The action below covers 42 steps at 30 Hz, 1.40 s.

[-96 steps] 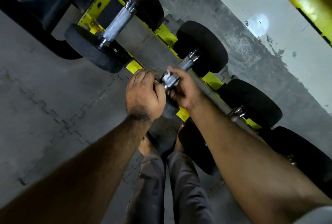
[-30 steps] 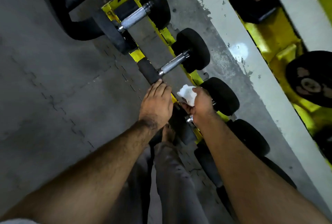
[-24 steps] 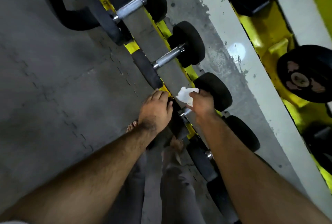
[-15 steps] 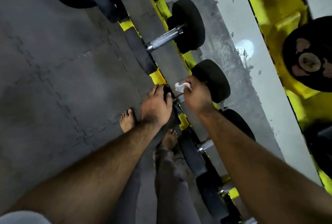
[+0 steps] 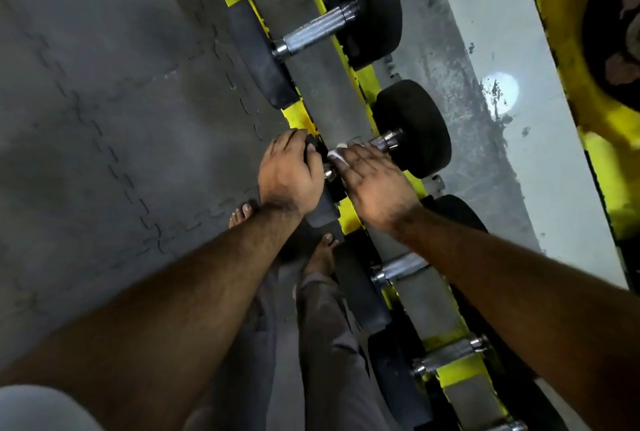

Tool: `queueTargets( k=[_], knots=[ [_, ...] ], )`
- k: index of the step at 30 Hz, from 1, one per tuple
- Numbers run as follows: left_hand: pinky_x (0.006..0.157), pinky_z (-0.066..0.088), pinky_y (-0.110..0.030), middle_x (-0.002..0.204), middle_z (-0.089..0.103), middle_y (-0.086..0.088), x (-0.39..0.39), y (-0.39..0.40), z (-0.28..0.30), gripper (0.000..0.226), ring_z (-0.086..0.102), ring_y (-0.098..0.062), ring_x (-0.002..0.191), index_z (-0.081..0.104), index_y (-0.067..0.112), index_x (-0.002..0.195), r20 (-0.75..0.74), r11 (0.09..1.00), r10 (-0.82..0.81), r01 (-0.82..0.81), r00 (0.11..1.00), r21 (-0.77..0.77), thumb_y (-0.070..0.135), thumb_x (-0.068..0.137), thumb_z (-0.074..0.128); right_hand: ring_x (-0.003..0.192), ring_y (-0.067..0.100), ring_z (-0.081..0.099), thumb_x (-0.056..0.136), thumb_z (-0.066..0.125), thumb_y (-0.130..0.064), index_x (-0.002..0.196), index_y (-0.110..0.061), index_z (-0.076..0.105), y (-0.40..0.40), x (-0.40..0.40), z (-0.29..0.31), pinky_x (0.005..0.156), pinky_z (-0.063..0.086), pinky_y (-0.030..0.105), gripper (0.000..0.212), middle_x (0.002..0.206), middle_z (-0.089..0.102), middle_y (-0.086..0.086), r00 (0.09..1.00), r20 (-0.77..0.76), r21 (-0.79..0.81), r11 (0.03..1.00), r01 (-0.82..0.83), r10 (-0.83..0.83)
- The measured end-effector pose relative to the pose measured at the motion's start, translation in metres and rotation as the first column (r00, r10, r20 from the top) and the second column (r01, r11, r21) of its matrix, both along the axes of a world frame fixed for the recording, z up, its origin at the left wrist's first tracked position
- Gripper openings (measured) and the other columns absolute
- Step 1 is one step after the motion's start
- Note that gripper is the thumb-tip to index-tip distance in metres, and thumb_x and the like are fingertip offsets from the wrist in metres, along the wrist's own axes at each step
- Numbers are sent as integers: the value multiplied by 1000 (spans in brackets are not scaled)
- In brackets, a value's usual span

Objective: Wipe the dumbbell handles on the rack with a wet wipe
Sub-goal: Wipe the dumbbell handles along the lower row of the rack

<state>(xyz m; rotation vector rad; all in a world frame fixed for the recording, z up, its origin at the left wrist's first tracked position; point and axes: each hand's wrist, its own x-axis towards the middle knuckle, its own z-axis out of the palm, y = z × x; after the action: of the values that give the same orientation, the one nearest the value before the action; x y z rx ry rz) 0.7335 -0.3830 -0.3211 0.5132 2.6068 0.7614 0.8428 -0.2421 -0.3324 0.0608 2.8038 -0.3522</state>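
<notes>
A grey interlocking-mat floor (image 5: 104, 119) fills the left of the view, and a low yellow rack (image 5: 349, 81) runs diagonally across it from top centre to bottom right, carrying a row of black-headed dumbbells. Beyond the rack lies a pale strip of wall (image 5: 519, 50), stained dark along its near edge, with more yellow framing (image 5: 568, 32) at the far right. The top dumbbell (image 5: 367, 5) shows its full knurled steel handle (image 5: 317, 32) bare. The next dumbbell (image 5: 412, 127) is the one being worked on: the left hand (image 5: 289, 174) rests on its near head (image 5: 320, 212), fingers curled over the upper rim. The right hand (image 5: 374, 181) lies over the handle, fingers wrapped around it with a white wipe (image 5: 336, 153) pressed beneath them; only a small corner of the wipe shows past the fingertips, and a short stub of the handle (image 5: 388, 140) shows by the far head. Two more handles (image 5: 398, 268) (image 5: 450, 354) show lower down the rack. Bare feet (image 5: 242, 214) and grey trouser legs (image 5: 329, 344) stand just beside the rack.
</notes>
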Motion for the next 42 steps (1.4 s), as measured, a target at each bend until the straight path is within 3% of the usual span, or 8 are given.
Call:
queueTargets(
  k=[6,10,20,24,28,32,37,42],
  knots=[
    [94,42,-35,111,67,-12,-1,-1,-2,42,59,-32,103,66,4,113,-36,999,-15,16,999,29,28,90,40,133,29,51,89,40,-18,135,-8,60,-13,-3,-4,119,30,44,51,137,60,11,958,-94,-9,963,271,-271],
    [91,43,-37,105,67,-13,0,-2,-6,41,59,-34,99,66,3,107,-63,999,-12,15,998,45,27,89,39,118,27,61,83,46,-17,126,-8,66,-28,-7,-13,111,37,40,49,126,67,12,985,-164,-95,994,45,-60],
    [90,43,-36,106,67,-11,-1,-2,-4,45,59,-31,99,66,5,111,-48,999,-17,19,999,44,30,89,35,130,27,55,87,45,-12,136,-12,60,-23,1,-14,115,35,42,51,138,60,10,983,-177,-82,996,43,-57],
    [95,46,-38,110,68,-11,-1,-1,-2,47,60,-31,102,66,5,115,-40,999,-18,19,999,33,30,90,35,132,30,52,85,53,0,135,-7,59,-2,5,-12,118,31,43,51,138,60,13,910,-238,-19,938,346,-340],
    [94,46,-38,110,67,-13,-2,0,-1,46,60,-33,103,66,4,116,-31,999,-36,36,999,9,29,90,36,134,28,51,85,43,-12,137,-9,58,-36,8,-18,117,28,40,54,142,57,11,967,-209,-53,989,135,-143],
    [95,46,-38,115,67,-12,-2,0,-2,45,59,-32,108,65,5,120,-29,999,-46,46,999,12,27,91,39,143,30,38,88,46,-7,144,-7,49,-4,10,-13,121,25,43,56,149,49,13,903,-204,37,919,392,-377],
    [92,47,-41,109,67,-15,0,3,7,48,60,-35,103,66,3,115,-46,999,-35,35,998,-9,28,89,35,146,29,35,83,39,-13,147,-7,45,-38,14,-14,122,23,44,64,152,45,13,957,-149,8,968,253,-248],
    [96,47,-42,117,67,-13,-1,6,10,47,59,-34,110,65,5,120,-29,994,-101,100,994,-36,27,86,41,148,33,29,82,50,-9,148,-1,40,-27,10,-10,122,21,43,68,154,41,17,886,-160,13,896,443,-436]
  ],
)
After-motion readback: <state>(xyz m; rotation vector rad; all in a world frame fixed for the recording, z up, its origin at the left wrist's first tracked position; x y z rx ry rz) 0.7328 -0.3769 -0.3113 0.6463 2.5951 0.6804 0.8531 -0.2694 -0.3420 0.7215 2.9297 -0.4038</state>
